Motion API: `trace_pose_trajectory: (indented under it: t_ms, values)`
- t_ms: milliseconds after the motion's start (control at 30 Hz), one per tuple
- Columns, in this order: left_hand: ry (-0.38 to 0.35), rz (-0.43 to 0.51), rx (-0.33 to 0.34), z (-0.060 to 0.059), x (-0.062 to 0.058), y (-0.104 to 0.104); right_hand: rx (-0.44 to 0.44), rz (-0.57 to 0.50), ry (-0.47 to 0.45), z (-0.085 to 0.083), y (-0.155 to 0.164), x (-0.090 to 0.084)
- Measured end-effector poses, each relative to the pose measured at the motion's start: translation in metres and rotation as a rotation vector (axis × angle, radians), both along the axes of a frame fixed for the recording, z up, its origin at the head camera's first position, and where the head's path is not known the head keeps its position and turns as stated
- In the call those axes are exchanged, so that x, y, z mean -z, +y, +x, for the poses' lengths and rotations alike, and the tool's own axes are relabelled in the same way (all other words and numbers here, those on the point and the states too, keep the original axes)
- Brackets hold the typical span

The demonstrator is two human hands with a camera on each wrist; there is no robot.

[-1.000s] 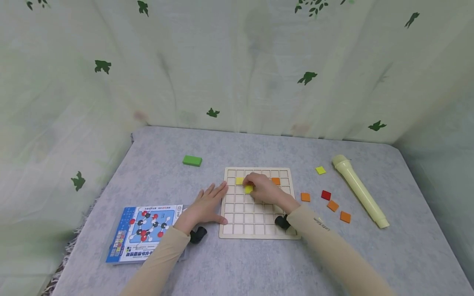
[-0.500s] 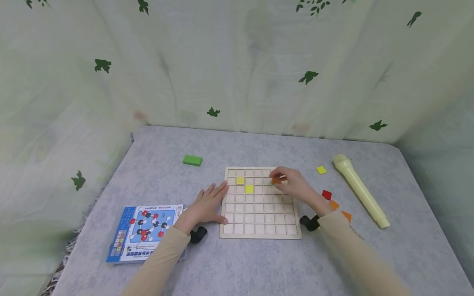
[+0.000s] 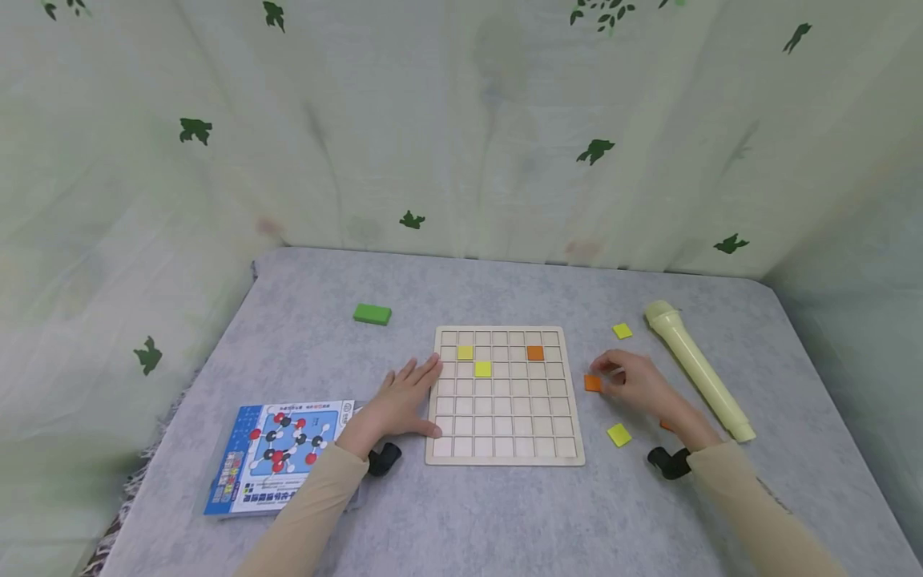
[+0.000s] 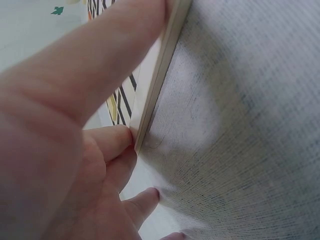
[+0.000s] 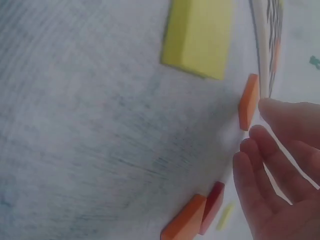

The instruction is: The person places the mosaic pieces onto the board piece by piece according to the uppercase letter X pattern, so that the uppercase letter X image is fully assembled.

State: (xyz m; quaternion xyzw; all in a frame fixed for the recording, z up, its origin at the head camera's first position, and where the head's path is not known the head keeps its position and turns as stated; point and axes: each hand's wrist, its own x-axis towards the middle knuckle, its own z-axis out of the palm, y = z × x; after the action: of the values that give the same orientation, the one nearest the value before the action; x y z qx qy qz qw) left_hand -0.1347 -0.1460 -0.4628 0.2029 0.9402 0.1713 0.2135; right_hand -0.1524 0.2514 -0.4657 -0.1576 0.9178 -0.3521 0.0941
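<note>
While the left hand (image 3: 399,403) lies flat with straight fingers against the left edge of the square wooden grid board (image 3: 505,430), the right hand (image 3: 638,383), fingers loosely bent and holding nothing, touches the small orange square tile (image 3: 593,383) on the grey cloth just right of the board.

pale matt wooden grid board (image 3: 505,397) lies on rough grey woven tablecloth (image 3: 505,513).

I see a green block (image 3: 372,314) lying far left on the grey table (image 3: 461,513), and a blue booklet with a molecule picture (image 3: 280,466) near me at left. A pale yellow-green tube (image 3: 697,370) lies slantwise at right. Leaf-printed curtains (image 3: 461,128) hang behind.
</note>
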Motion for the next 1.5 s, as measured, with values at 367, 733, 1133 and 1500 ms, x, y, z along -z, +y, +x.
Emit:
trace_pose_trajectory:
  t_ms: [367, 733, 1133, 1500]
  values:
    - [0.003, 0.019, -0.003, 0.000, -0.001, 0.000, -0.036, 0.091, 0.070, -0.006, -0.009, 0.003]
    - [0.003, 0.032, 0.001, 0.001, -0.001, -0.001, -0.152, 0.015, 0.086, -0.019, -0.064, -0.008]
    - [-0.001, 0.015, 0.016, 0.001, -0.001, -0.004, -0.215, 0.184, 0.141, -0.029, -0.114, 0.001]
    - [-0.007, 0.011, 0.016, 0.003, -0.003, -0.004, -0.118, 0.045, 0.107, -0.024, -0.091, -0.007]
